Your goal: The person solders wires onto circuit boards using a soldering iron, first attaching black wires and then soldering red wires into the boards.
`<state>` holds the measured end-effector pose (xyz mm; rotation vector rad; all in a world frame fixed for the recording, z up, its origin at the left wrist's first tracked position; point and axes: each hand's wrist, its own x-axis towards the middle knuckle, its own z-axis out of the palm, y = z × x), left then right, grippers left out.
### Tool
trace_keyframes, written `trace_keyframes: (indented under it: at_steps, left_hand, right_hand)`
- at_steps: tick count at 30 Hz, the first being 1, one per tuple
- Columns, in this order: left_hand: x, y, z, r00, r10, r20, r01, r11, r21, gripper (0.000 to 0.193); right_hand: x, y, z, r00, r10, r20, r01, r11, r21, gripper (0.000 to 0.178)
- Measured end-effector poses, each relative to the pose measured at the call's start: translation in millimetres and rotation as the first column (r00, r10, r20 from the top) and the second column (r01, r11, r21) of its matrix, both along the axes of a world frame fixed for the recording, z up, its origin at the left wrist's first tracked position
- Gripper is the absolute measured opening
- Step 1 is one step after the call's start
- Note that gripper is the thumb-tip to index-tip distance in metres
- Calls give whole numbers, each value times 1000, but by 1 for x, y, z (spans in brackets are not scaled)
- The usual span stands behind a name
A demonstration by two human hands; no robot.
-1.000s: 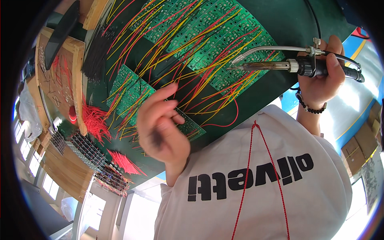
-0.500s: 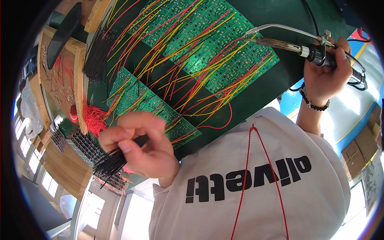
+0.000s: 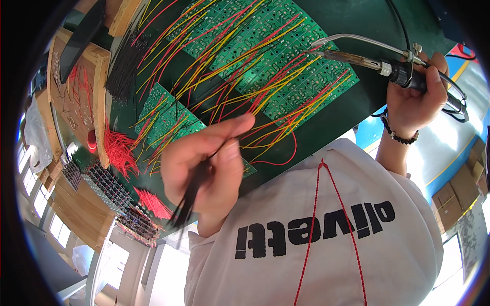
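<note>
My left hand (image 3: 206,171) is closed around a bundle of black wires (image 3: 191,194). Thumb and index finger are pinched together, and a thin black end shows between them. Below that hand lies a smaller green circuit board (image 3: 168,115), partly covered by it. My right hand (image 3: 416,102) grips a soldering iron (image 3: 403,72) with a curved metal solder-feed tube (image 3: 357,35) fixed above it. The iron's tip touches or hovers over the larger green circuit board panel (image 3: 291,66); which, I cannot tell. Rows of red and yellow wires (image 3: 245,94) stick out from that panel.
More black wires (image 3: 125,69) lie in a pile at the far left. Beside a wooden tray (image 3: 103,81) are red wires (image 3: 117,150) and another red bundle (image 3: 153,203). Stacked boards (image 3: 107,186) stand at the left. The dark green tabletop (image 3: 377,97) ends near my body.
My left hand has moved right and up with the black wires, over the smaller board, and its fingertips now point toward the larger panel. My right hand and the soldering iron have barely shifted.
</note>
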<state>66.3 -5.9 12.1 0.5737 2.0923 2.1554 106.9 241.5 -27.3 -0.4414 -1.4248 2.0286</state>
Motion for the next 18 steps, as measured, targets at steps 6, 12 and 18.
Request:
trace_keyframes:
  at_steps: [6,12,18]
  left_hand:
    - [0,7,-3,999,-43,-7,38,941,-337,16]
    - [-9,17,-6,961,-69,-269,-72,875,-479,12]
    - [-9,13,-19,953,-90,-290,-89,830,-551,15]
  right_hand:
    - [-5,-10,3,979,-184,91,182,983,38,17]
    - [-1,-9,5,954,-245,172,247,969,14,14]
    - [5,-1,-5,975,-222,1,222,975,8,14]
